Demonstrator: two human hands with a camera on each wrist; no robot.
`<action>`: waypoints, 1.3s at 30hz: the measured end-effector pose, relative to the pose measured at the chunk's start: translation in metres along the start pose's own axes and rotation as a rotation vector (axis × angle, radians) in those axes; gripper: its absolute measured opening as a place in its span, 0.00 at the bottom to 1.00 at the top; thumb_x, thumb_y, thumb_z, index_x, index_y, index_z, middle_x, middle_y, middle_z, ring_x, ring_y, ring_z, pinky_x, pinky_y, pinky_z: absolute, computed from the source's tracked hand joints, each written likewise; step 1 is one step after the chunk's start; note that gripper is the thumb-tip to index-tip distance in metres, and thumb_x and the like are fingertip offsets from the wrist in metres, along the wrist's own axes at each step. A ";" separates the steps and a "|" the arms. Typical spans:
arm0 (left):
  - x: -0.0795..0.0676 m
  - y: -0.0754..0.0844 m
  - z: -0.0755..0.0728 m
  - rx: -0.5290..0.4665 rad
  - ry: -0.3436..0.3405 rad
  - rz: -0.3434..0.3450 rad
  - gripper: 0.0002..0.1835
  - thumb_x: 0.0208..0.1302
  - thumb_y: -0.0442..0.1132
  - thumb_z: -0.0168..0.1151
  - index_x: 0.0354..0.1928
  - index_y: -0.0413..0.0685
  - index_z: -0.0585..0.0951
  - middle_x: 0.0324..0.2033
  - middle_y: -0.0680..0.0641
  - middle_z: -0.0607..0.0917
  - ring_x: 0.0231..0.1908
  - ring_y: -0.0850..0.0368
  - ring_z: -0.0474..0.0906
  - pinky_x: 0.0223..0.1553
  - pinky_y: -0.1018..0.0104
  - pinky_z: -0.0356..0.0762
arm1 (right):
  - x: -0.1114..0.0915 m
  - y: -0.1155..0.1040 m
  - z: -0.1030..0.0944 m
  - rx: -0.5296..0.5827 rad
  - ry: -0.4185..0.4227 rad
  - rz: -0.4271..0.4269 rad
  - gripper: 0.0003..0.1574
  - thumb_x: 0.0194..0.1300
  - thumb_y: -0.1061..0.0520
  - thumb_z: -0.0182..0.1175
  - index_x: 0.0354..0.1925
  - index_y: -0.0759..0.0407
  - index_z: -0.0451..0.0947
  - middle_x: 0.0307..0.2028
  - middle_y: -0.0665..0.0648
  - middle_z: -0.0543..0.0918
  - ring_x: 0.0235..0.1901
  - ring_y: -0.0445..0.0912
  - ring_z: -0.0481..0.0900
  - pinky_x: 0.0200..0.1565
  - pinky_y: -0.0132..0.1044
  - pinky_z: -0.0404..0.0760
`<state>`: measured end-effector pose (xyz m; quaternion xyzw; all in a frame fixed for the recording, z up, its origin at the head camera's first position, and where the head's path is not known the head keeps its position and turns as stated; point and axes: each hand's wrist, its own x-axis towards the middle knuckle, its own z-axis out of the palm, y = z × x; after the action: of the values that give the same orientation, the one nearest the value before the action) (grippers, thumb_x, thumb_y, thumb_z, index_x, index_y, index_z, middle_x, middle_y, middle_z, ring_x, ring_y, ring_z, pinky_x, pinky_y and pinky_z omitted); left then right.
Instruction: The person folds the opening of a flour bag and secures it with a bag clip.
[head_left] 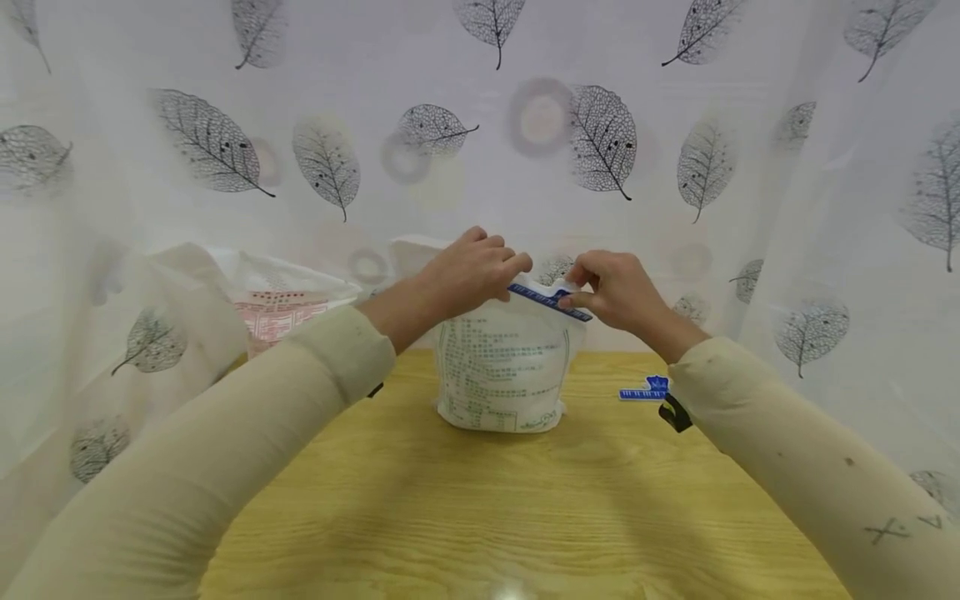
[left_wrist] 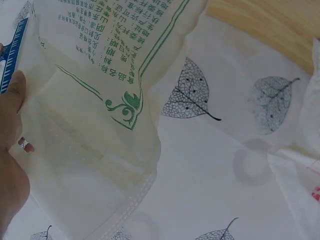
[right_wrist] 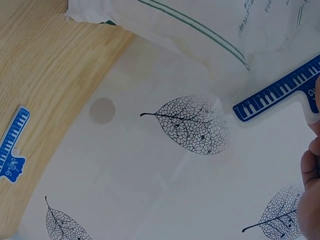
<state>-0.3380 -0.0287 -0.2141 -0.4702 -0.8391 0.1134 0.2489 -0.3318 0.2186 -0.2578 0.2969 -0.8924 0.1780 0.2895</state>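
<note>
Near the middle of the far edge of the wooden table [head_left: 450, 517], we saw a white bag [head_left: 502, 371] standing upright, green print on its front. The left hand [head_left: 480, 271] had its fingers curled over the bag's top, just beside one end of a blue clip [head_left: 540, 297] patterned with piano keys. The right hand [head_left: 611, 287] pinched that clip between thumb and fingers, and the strip slanted across the bag's upper edge — whether it had bitten on the plastic, we could not tell. We found a second blue clip [head_left: 637, 393] lying by the far edge, right of the bag, and a red-printed bag [head_left: 281, 304] to the left, partly behind the left sleeve [head_left: 247, 442] — beyond them hung a leaf-patterned curtain [head_left: 420, 50]
</note>
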 end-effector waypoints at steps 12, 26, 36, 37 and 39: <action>0.005 -0.004 -0.002 -0.026 0.053 0.071 0.27 0.58 0.44 0.74 0.56 0.42 0.75 0.43 0.43 0.83 0.42 0.49 0.82 0.45 0.59 0.80 | 0.007 -0.011 -0.003 0.028 0.020 0.005 0.15 0.52 0.58 0.77 0.33 0.61 0.80 0.29 0.58 0.81 0.26 0.49 0.70 0.32 0.41 0.70; 0.003 -0.006 -0.005 -0.031 0.076 0.090 0.20 0.60 0.44 0.72 0.49 0.43 0.77 0.41 0.44 0.81 0.39 0.50 0.79 0.44 0.59 0.79 | 0.006 -0.009 0.000 0.059 0.025 0.016 0.18 0.56 0.58 0.75 0.42 0.64 0.82 0.34 0.61 0.82 0.28 0.50 0.72 0.33 0.41 0.72; -0.025 -0.022 -0.008 0.075 0.287 -0.110 0.29 0.58 0.59 0.71 0.52 0.45 0.81 0.43 0.44 0.85 0.44 0.47 0.81 0.44 0.54 0.77 | -0.010 0.004 0.005 0.024 -0.053 0.052 0.24 0.64 0.55 0.69 0.55 0.64 0.79 0.43 0.62 0.84 0.38 0.53 0.78 0.41 0.47 0.77; -0.031 -0.026 -0.007 0.052 0.314 -0.137 0.30 0.58 0.61 0.70 0.51 0.44 0.81 0.43 0.44 0.85 0.44 0.46 0.82 0.45 0.54 0.77 | -0.012 0.005 0.007 0.020 -0.065 0.059 0.23 0.65 0.55 0.69 0.54 0.64 0.79 0.42 0.62 0.84 0.38 0.52 0.77 0.41 0.47 0.77; -0.043 -0.032 -0.005 0.016 0.340 -0.187 0.31 0.59 0.63 0.67 0.51 0.44 0.81 0.43 0.44 0.86 0.43 0.46 0.82 0.44 0.53 0.77 | -0.017 0.009 0.009 0.015 -0.082 0.062 0.22 0.65 0.54 0.68 0.53 0.64 0.80 0.42 0.61 0.84 0.38 0.52 0.78 0.42 0.47 0.77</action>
<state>-0.3401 -0.0818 -0.2097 -0.4005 -0.8240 0.0155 0.4005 -0.3296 0.2282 -0.2764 0.2784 -0.9109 0.1814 0.2446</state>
